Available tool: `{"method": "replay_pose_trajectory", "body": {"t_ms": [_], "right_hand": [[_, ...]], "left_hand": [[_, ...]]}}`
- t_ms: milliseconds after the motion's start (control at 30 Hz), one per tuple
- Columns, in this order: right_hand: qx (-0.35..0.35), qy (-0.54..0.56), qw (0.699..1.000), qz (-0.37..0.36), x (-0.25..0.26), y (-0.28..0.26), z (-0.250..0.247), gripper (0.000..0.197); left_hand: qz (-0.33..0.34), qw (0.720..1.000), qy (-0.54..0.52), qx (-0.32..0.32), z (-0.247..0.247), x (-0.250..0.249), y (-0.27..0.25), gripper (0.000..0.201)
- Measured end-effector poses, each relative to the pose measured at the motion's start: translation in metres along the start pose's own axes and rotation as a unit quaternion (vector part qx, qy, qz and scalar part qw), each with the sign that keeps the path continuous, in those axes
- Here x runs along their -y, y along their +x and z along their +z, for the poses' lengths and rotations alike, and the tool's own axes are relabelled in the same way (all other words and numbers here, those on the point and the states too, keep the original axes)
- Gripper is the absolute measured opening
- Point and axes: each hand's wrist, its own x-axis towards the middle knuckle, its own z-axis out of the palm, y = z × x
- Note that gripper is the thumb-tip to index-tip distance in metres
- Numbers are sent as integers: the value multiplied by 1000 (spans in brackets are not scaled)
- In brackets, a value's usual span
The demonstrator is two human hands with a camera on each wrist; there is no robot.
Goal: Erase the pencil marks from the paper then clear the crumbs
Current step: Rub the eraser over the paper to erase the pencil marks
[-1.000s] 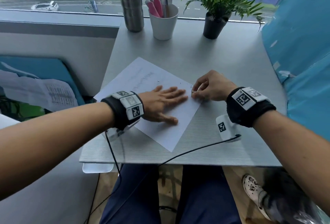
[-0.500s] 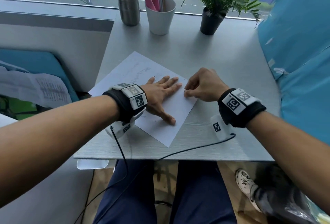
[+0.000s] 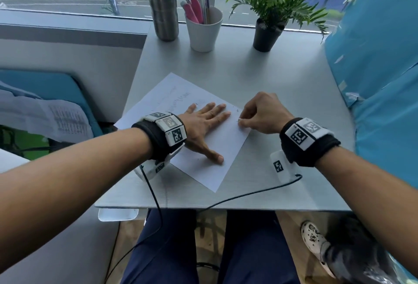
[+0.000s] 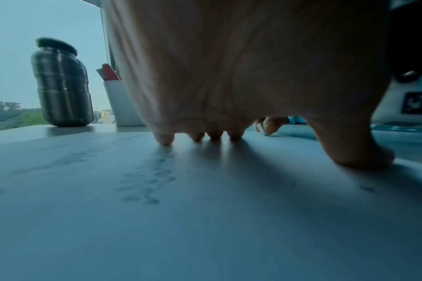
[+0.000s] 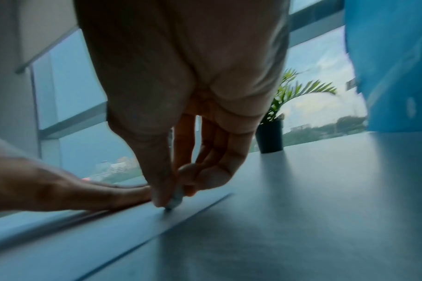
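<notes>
A white sheet of paper (image 3: 217, 148) lies at an angle on the grey table (image 3: 282, 93). Faint pencil writing (image 3: 181, 100) runs along its far part, seen close up as pencil writing (image 4: 149, 178) in the left wrist view. My left hand (image 3: 203, 125) lies flat on the paper, fingers straight and spread. My right hand (image 3: 260, 114) pinches a small pale eraser (image 5: 176, 199) between thumb and fingertips, its tip touching the paper near the right edge. A few dark crumbs (image 3: 236, 110) lie by the fingers.
At the back of the table stand a steel bottle (image 3: 162, 7), a white cup of pens (image 3: 203, 30) and a potted plant (image 3: 267, 32). A blue cloth surface (image 3: 373, 57) borders the right side. Cables (image 3: 237, 197) run off the front edge.
The camera view dropped slightly, then rose. Both hands stay in nearly the same place on the paper, the right hand still working the eraser at the paper's right edge.
</notes>
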Motion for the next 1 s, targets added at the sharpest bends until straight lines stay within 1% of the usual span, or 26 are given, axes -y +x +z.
{"method": "replay_pose_trajectory", "body": {"t_ms": [67,133,200,267,300,333,367,400,433,500,533,567,600,633,700,767,800,900,967,1000], "right_hand": [[3,6,1000,14,-4,2,-1,5],[19,6,1000,15,-4,2,0,4],[26,10,999,25,-5,5,-2,3],[29,11,999,29,-6,8,-2,2],[28,11,999,27,-6,8,-1,2],[28,12,999,24,-7,8,1,3],[26,16,999,21,-8,7,2,3],[23,23,999,19,-9,7,2,3],[20,33,999,20,-10,7,2,3],[18,56,998,24,-11,6,1,4],[18,62,998,24,-11,5,1,5],[18,62,998,23,-11,5,1,5],[18,60,998,21,-11,5,0,5],[20,62,998,21,-11,4,0,4],[23,70,997,25,-11,3,0,4],[20,61,998,24,-12,3,0,4],[21,54,998,23,-12,4,0,4],[45,32,998,25,-9,8,-4,3],[76,8,997,24,-4,13,-9,3],[80,4,997,19,1,18,-11,3]], "left_hand": [[-3,1000,-4,-8,1,4,-1,130],[-25,999,-14,-15,-2,15,-2,125],[-79,997,-19,-18,-7,32,-5,116],[-149,989,6,-24,-15,49,-10,110],[-174,984,28,-33,-18,53,-14,108],[-181,981,49,-47,-20,53,-18,106],[-160,983,63,-65,-20,49,-22,105],[-112,988,72,-79,-19,41,-26,103],[-46,993,73,-80,-16,31,-29,101],[86,994,55,-46,-8,9,-34,96],[127,991,43,-23,-3,1,-33,95],[146,989,33,-8,2,-2,-29,94],[148,989,24,-5,5,-1,-23,93],[138,990,14,-12,4,3,-18,91],[80,996,-3,-30,-4,20,-8,93],[16,999,-18,-29,-16,43,-3,104],[-3,999,-28,-23,-21,54,-3,112],[-26,998,-49,-1,-29,78,-10,133],[-37,998,-52,-1,-27,84,-14,139],[-42,998,-55,-5,-25,84,-15,140]]}}
